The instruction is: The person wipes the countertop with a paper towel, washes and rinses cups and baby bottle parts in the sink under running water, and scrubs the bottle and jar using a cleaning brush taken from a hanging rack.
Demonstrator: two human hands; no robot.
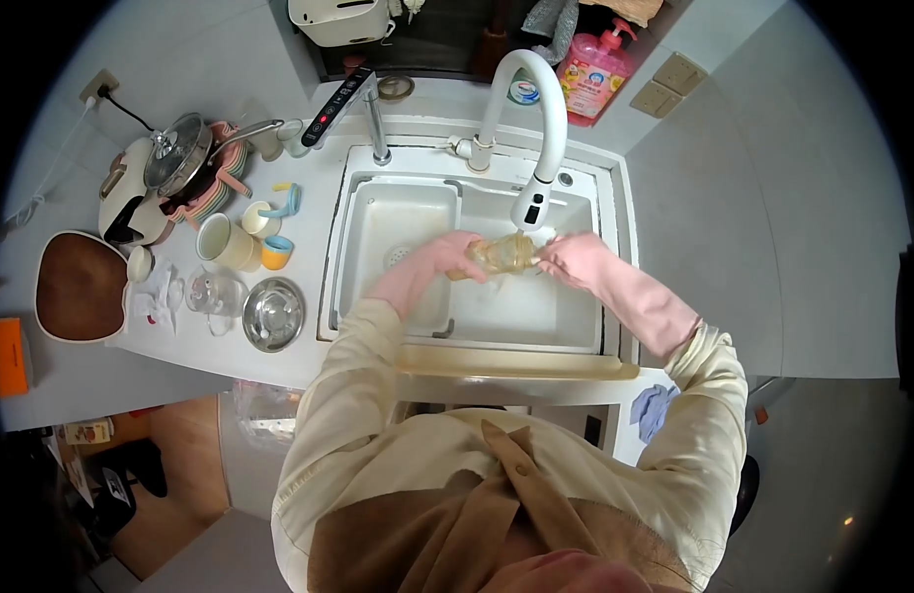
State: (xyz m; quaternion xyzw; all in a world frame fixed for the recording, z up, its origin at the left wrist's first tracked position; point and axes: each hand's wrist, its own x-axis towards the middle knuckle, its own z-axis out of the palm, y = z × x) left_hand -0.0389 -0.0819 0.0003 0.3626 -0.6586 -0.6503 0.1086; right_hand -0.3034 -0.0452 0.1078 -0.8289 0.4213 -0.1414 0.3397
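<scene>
In the head view, my left hand point(455, 255), in a pink rubber glove, grips an amber-tinted see-through container point(506, 254) lying on its side above the sink. Whether it is a jar or a bottle is unclear. My right hand point(576, 261), gloved the same way, is closed at the container's right end; what its fingers pinch there is too small to make out. Right above the hands hangs the spray head of the white faucet point(553, 128). Below them is the white double-basin sink point(566, 321).
On the left counter stand a cream cup point(227, 243), an orange cup point(276, 252), a clear glass pitcher point(214, 294), a steel bowl point(273, 314) and a lidded pan point(180, 158). Behind the sink are a second tap point(378, 128) and a pink soap bottle point(590, 79).
</scene>
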